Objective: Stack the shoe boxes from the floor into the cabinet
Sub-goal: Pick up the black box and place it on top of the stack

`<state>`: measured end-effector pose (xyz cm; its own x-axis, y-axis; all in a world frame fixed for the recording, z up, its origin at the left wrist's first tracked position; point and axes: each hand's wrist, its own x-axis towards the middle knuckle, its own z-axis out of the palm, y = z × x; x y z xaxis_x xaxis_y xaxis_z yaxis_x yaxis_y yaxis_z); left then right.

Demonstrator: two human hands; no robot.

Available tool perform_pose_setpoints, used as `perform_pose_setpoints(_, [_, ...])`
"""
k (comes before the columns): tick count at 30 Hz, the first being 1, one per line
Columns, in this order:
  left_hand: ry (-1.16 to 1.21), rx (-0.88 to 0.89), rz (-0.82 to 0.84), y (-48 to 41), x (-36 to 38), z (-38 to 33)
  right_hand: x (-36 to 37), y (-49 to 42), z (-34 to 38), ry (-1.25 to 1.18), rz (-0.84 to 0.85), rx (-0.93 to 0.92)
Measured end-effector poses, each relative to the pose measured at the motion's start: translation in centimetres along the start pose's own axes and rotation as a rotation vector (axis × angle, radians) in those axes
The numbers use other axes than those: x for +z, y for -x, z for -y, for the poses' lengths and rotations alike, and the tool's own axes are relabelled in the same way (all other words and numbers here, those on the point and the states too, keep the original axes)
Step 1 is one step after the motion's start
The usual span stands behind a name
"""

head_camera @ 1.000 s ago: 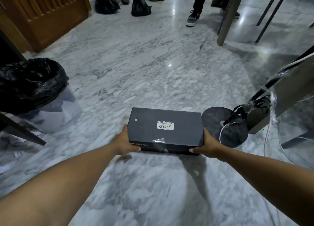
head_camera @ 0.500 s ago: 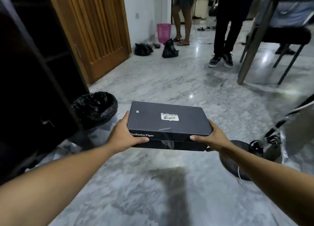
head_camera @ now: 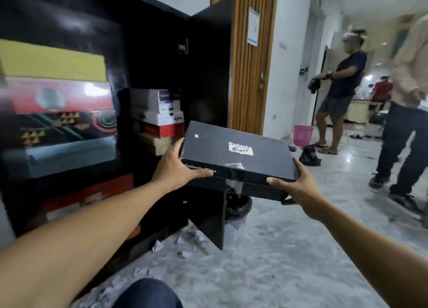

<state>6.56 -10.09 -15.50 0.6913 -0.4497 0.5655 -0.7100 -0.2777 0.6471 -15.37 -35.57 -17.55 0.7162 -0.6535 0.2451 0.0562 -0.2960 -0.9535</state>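
Note:
I hold a black Onitsuka Tiger shoe box [head_camera: 234, 155] in the air, lid up, in front of the open black cabinet [head_camera: 148, 60]. My left hand [head_camera: 178, 168] grips its left end and my right hand [head_camera: 298, 187] grips its right front corner. Inside the cabinet a stack of shoe boxes [head_camera: 159, 120], grey, white, red and brown, stands just behind the held box. Larger yellow, red and dark boxes [head_camera: 58, 94] fill the blurred left side, close to the camera.
The open cabinet door [head_camera: 208, 71] juts out behind the held box. A black-lined bin [head_camera: 238, 205] and paper scraps [head_camera: 185, 243] lie on the marble floor below. Two people [head_camera: 338, 85] stand to the right. My knee [head_camera: 148, 293] shows at the bottom.
The box has gone from the floor up to chest height, and my view has swung left and up, from the floor to the open cabinet. Both hands keep their hold.

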Motion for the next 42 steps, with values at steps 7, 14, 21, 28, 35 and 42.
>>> perform_pose_setpoints(7, [-0.11, -0.024, -0.209, 1.3, -12.3, -2.0, 7.6, 0.0, 8.7, -0.082, 0.096, -0.163])
perform_pose_setpoints(14, [-0.13, -0.069, -0.352, 1.7, -19.5, -3.8, 12.1, -3.2, 14.0, -0.183, 0.261, -0.227])
perform_pose_setpoints(21, [-0.125, -0.13, -0.548, -1.0, -23.2, -5.1, 18.7, -8.0, 18.8, -0.265, 0.133, -0.369])
perform_pose_setpoints(28, [-0.14, -0.203, -0.678, -8.4, -25.9, -4.2, 25.4, -15.2, 22.1, -0.451, 0.176, -0.36])
perform_pose_setpoints(35, [-0.109, -0.217, -0.952, -17.4, -26.5, -0.1, 32.8, -22.8, 23.1, -0.572, 0.159, -0.364])
perform_pose_setpoints(42, [-0.12, -0.266, -1.165, -22.7, -29.4, 2.3, 41.7, -27.8, 26.1, -0.663, 0.281, -0.351])
